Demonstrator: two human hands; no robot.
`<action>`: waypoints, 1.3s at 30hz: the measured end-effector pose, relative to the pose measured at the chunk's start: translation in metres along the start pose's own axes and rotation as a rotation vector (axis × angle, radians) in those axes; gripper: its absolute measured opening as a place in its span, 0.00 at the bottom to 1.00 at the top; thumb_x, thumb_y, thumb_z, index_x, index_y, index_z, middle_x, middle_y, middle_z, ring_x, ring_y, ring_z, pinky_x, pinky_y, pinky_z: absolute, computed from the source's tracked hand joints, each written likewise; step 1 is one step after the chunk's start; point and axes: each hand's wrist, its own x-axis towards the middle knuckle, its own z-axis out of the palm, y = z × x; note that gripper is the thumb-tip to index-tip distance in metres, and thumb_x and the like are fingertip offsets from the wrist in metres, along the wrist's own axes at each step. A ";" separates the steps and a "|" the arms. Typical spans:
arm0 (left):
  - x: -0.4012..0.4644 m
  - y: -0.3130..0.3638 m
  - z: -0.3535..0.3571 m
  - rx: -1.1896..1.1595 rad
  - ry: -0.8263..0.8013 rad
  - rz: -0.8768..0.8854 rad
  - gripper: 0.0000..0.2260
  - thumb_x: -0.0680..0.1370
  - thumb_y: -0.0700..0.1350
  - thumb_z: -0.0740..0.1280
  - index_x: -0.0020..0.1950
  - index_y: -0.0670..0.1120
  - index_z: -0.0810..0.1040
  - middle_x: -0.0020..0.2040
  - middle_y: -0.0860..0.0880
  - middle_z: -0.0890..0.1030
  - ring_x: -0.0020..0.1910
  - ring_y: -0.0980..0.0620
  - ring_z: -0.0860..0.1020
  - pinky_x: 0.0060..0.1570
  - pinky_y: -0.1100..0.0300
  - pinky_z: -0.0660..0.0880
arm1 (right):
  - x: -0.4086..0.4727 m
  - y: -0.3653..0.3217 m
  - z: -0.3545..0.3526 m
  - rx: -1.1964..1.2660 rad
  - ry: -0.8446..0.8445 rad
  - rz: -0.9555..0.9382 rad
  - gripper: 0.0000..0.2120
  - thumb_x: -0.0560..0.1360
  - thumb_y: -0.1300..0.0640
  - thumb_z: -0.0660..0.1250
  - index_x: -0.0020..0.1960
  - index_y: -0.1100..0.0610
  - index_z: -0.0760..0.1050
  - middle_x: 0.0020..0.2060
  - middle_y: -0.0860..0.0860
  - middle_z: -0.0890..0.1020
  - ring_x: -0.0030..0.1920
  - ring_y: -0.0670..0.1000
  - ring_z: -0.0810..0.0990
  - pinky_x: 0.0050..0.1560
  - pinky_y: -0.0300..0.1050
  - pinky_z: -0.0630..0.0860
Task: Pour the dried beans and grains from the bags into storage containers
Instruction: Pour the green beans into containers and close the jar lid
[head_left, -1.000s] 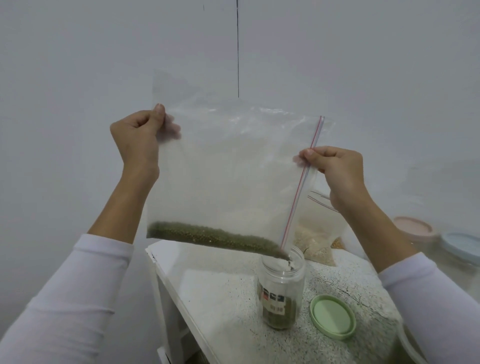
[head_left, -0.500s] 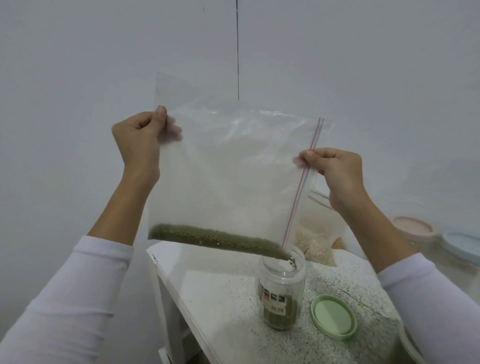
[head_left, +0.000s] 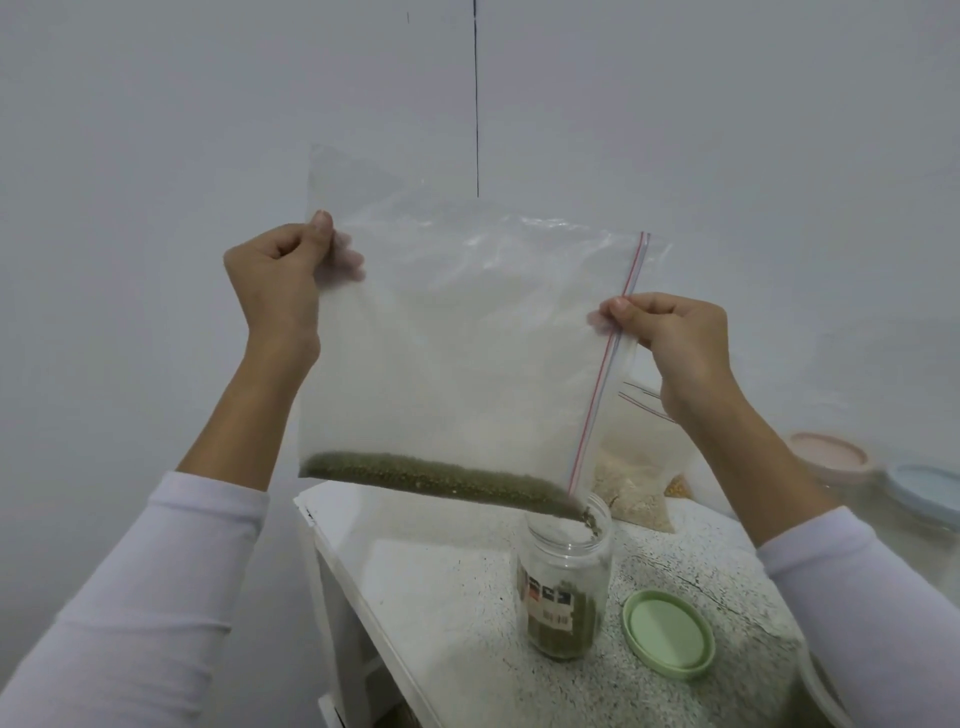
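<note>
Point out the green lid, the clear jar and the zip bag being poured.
green lid (head_left: 669, 635), head view, on its inner face.
clear jar (head_left: 566, 561), head view, on its glass wall above the label.
zip bag (head_left: 457, 338), head view, on its empty middle panel.

A plain pale grey wall (head_left: 156, 156) fills the background, with a thin dark vertical line (head_left: 476, 98) running down it from the top edge. Below stands a white table with a speckled stone-like top (head_left: 447, 587); a dark crack (head_left: 691, 582) runs across its surface on the right part. The table's white-painted edge (head_left: 353, 587) and a white leg (head_left: 332, 623) show at the near left corner, with a shadowed gap beneath.
</note>
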 end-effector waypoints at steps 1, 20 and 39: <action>0.000 0.000 0.000 -0.003 0.006 -0.002 0.11 0.78 0.41 0.68 0.35 0.41 0.79 0.26 0.52 0.80 0.29 0.51 0.79 0.40 0.52 0.81 | 0.000 0.000 0.000 -0.014 -0.013 0.006 0.04 0.73 0.64 0.70 0.40 0.59 0.81 0.30 0.48 0.84 0.38 0.44 0.82 0.53 0.33 0.75; 0.003 0.003 -0.003 0.003 0.006 0.033 0.11 0.78 0.41 0.67 0.36 0.40 0.79 0.26 0.52 0.80 0.28 0.51 0.79 0.38 0.54 0.80 | 0.001 -0.001 0.006 0.015 -0.018 -0.010 0.04 0.73 0.65 0.69 0.40 0.60 0.80 0.30 0.47 0.84 0.36 0.43 0.82 0.46 0.30 0.76; 0.007 0.009 -0.011 -0.008 0.021 0.041 0.11 0.78 0.41 0.68 0.36 0.41 0.79 0.27 0.52 0.80 0.29 0.51 0.79 0.37 0.55 0.79 | 0.004 -0.005 0.014 0.038 -0.026 -0.012 0.03 0.73 0.64 0.69 0.41 0.61 0.81 0.31 0.49 0.84 0.37 0.45 0.83 0.54 0.34 0.75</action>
